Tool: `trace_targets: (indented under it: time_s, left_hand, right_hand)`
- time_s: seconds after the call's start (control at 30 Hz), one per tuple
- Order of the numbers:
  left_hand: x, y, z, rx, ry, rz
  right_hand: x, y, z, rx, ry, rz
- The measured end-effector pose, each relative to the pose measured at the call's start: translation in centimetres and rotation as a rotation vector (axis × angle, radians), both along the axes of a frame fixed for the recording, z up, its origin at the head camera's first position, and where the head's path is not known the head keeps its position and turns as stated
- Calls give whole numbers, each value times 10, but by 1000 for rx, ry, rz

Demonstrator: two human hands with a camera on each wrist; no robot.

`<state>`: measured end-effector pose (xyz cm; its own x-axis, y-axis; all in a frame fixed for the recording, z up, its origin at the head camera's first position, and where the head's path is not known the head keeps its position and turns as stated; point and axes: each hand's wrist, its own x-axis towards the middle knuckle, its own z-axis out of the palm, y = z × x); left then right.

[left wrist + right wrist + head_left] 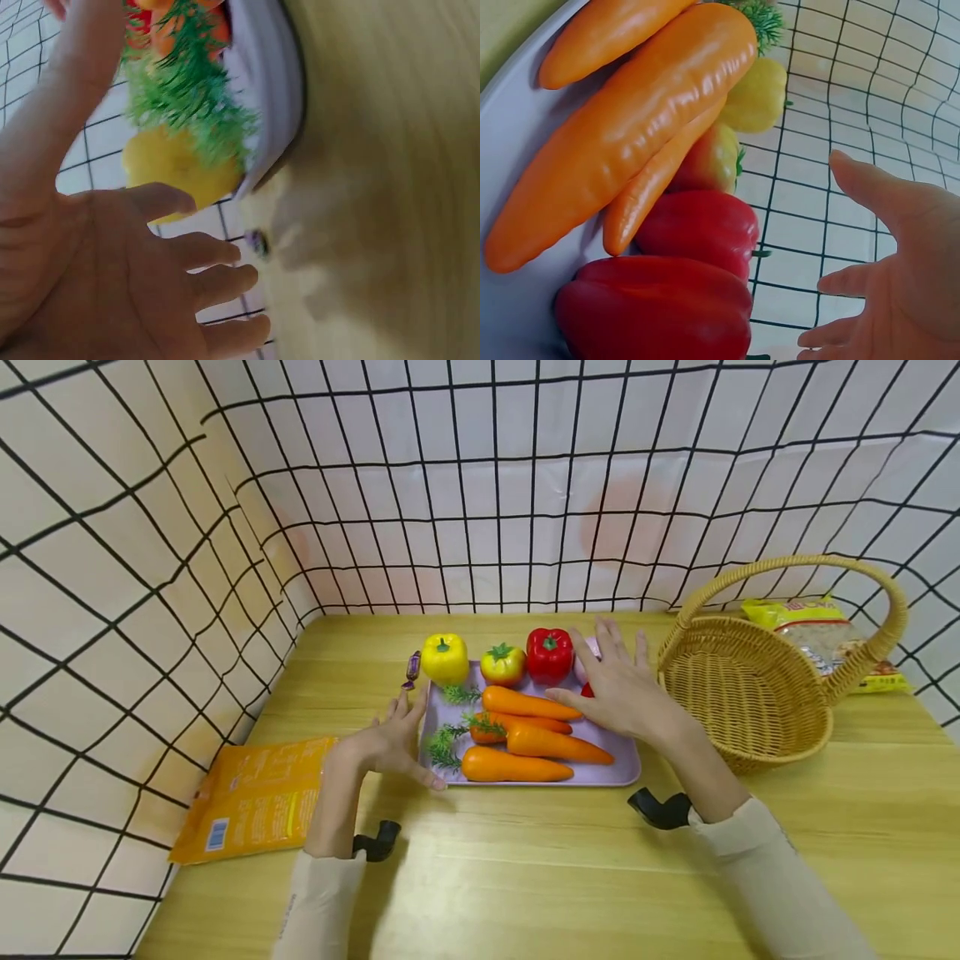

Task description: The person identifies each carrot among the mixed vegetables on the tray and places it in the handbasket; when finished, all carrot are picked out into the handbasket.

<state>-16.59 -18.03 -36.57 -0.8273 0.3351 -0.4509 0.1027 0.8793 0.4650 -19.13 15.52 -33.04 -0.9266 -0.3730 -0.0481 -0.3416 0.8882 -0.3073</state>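
Note:
A lilac tray (450, 782) holds several orange carrots (517, 766) with green tops. Along its far side are a yellow bell pepper (444, 660), a red-and-yellow tomato-like piece (502, 666) and a red bell pepper (549, 656). My left hand (386, 743) is spread beside the tray's left edge, gripping nothing. Over the tray's right part, my right hand (618, 685) is spread with fingers apart, partly hiding another red pepper (656, 307). In the right wrist view that hand (907, 262) is apart from the peppers. Whether either hand touches the tray, I cannot tell.
A wicker basket (738, 693) with a tall handle stands right of the tray, before a yellow-trimmed food bag (825, 631). An orange packet (258, 797) lies at left. One purple-wrapped candy (412, 668) sits beside the yellow pepper. Black wire grid (495, 493) encloses the back and sides.

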Motion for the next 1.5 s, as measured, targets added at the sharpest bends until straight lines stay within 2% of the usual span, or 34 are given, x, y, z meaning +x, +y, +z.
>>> trace_targets:
  time_s: [0.23,0.4,0.53,0.7,0.83,0.93,1.23,1.5]
  left_hand:
    - [-8,-1,-13,26,-45,40]
    - [-15,-3,-16,39,-53,42]
    - [-19,-2,-18,17,-66,30]
    - [-22,-3,-20,-10,-87,35]
    - [-23,-3,-20,-17,-85,36]
    - [-23,-2,-20,-20,-81,35]
    - [-21,-6,-20,-12,-74,19]
    - [-22,-3,-20,-27,-73,10]
  right_hand:
    - [1,-4,3,0,-5,38]
    - [2,-5,2,-37,20,129]
    - [3,-6,-1,-115,11,234]
    - [8,-6,-7,-245,-62,360]
    - [10,-6,-13,-348,-124,431]
    - [11,-8,-18,-374,-152,438]
    - [12,-18,-40,-319,-115,363]
    - [14,-22,-46,-335,-101,308]
